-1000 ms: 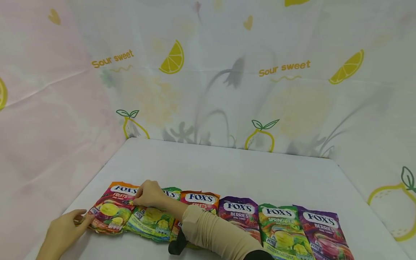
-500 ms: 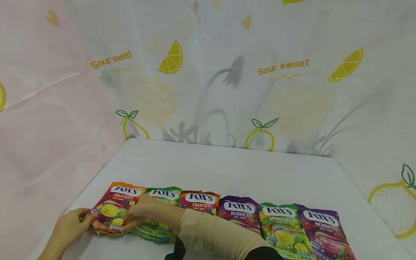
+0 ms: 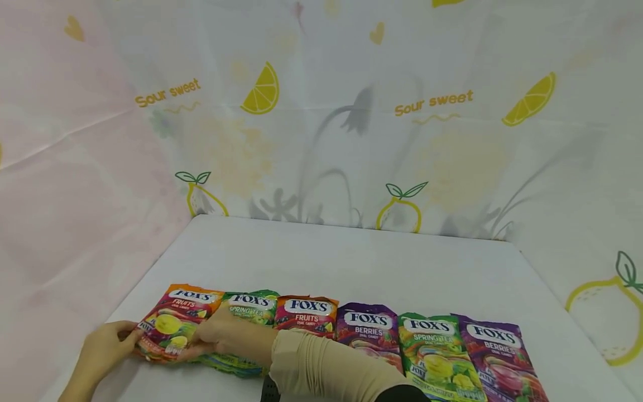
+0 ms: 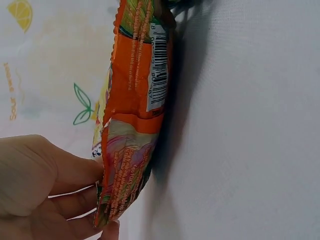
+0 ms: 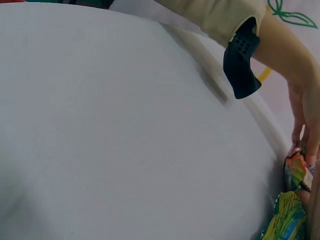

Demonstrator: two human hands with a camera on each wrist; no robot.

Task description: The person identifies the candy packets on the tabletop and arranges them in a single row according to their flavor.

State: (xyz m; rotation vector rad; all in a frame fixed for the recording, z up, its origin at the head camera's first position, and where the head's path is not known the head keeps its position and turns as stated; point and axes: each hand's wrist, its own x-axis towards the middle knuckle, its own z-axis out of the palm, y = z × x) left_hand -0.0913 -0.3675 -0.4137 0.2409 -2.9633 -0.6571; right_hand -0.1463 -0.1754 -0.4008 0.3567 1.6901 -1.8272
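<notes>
My left hand [image 3: 108,346] pinches the lower left edge of an orange-and-maroon Fox's Fruits candy bag [image 3: 168,324]; in the left wrist view, the thumb and fingers close on a corner of the candy bag [image 4: 132,90]. My right hand [image 3: 221,335] reaches across the green Spring Tea candy bag [image 3: 251,301], partly covering it. Its thumb and fingers grip the Fruits bag's lower right corner. At the right wrist view's edge, the left hand [image 5: 305,105] holds the orange bag [image 5: 296,170], beside the green bag [image 5: 287,217].
To the right, the row continues with another Fruits bag [image 3: 307,314], a purple Berries bag [image 3: 369,329], a Spring Tea bag [image 3: 437,357] and another Berries bag [image 3: 502,357]. The white table [image 3: 351,262] meets lemon-printed cloth walls [image 3: 321,139] behind and at both sides.
My right hand has slid down from the Fruits bag's upper right edge to its lower right corner, uncovering the Spring Tea label. The left hand keeps its place at the left edge.
</notes>
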